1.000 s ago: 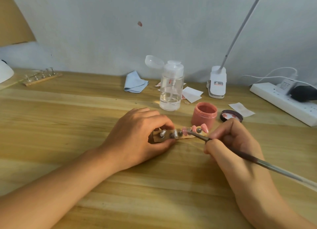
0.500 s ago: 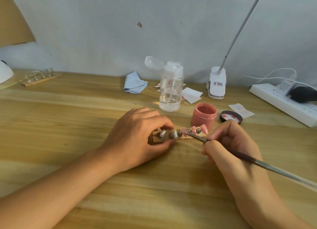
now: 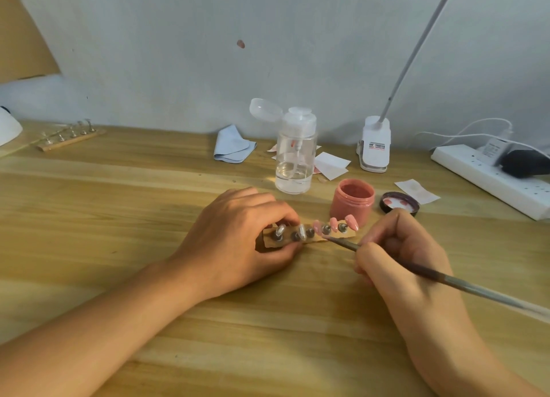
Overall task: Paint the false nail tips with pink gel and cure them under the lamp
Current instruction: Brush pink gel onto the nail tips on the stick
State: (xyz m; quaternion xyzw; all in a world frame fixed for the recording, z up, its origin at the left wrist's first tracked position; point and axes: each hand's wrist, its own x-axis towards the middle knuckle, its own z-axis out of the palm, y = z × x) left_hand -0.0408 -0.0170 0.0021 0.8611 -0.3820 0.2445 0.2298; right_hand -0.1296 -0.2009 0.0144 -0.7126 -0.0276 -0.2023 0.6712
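Note:
A small wooden nail holder [image 3: 309, 238] lies on the desk with several false tips on metal posts. The three tips on its right end are pink [image 3: 351, 221]; the ones on the left are clear [image 3: 302, 230]. My left hand [image 3: 238, 242] pinches the holder's left end and pins it down. My right hand [image 3: 398, 254] grips a thin grey brush [image 3: 422, 273], whose tip touches the holder just below the leftmost pink tip. An open pink gel jar [image 3: 352, 201] stands just behind the holder, its dark lid [image 3: 399, 204] to the right.
A clear pump bottle [image 3: 295, 155] stands behind the jar. A blue cloth [image 3: 232, 148], paper wipes [image 3: 331, 164], a white clip lamp base [image 3: 374, 144] and a power strip [image 3: 494, 179] line the back. A second nail holder [image 3: 70, 136] lies far left by a white object [image 3: 9, 129].
The brush tip has slid slightly left and down along the holder, away from the pink tips. My left hand keeps its hold unchanged.

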